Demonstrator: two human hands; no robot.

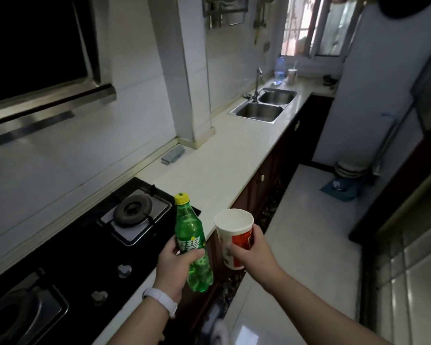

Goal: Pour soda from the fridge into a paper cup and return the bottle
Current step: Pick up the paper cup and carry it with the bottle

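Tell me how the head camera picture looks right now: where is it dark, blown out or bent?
Head view: the stove and hood side is dim; the window is blown out; glare streaks the floor tiles; wide-angle bending tilts walls and counter; the soda bottle and paper cup are sharp.

green soda bottle (194, 245) label reads "碧", cup print unreadable

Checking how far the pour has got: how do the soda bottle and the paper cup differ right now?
The soda bottle is green, see-through plastic; the paper cup is opaque white with red print. The bottle is closed by a yellow cap; the cup is open-topped and looks empty. The bottle sits in the left hand, the cup in the right hand. Both are held roughly upright, off the counter.
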